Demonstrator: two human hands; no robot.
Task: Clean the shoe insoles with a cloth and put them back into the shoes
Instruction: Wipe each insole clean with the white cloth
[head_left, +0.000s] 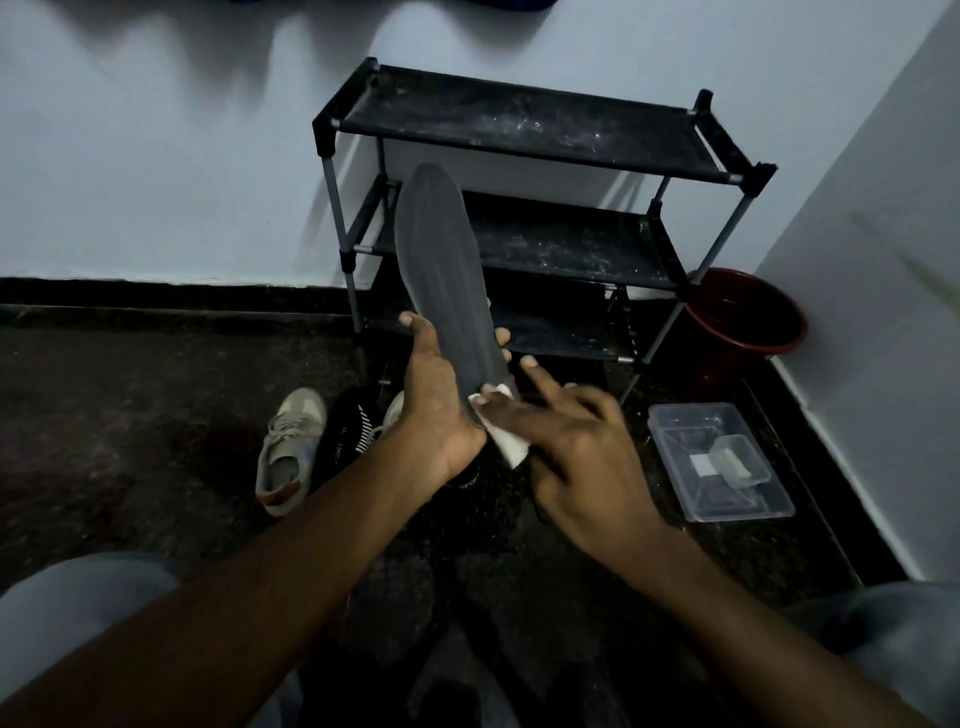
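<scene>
While your left hand (441, 410) is gripping the insole (441, 260) upright over the shoes (285, 447) on the floor, fingers (501, 335) clamped round its heel half, your right hand (576, 452) is pinching the cloth (506, 441) there with its fingers — you're wiping, likely needing a stroke toward the toe next.

The left forearm (249, 582) and right forearm (727, 597) are bare, and grey trousers (78, 613) cover 2 knees.

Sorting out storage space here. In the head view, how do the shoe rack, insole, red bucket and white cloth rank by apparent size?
1. shoe rack
2. insole, held near the camera, so its rank is unsure
3. red bucket, partly hidden
4. white cloth
</scene>
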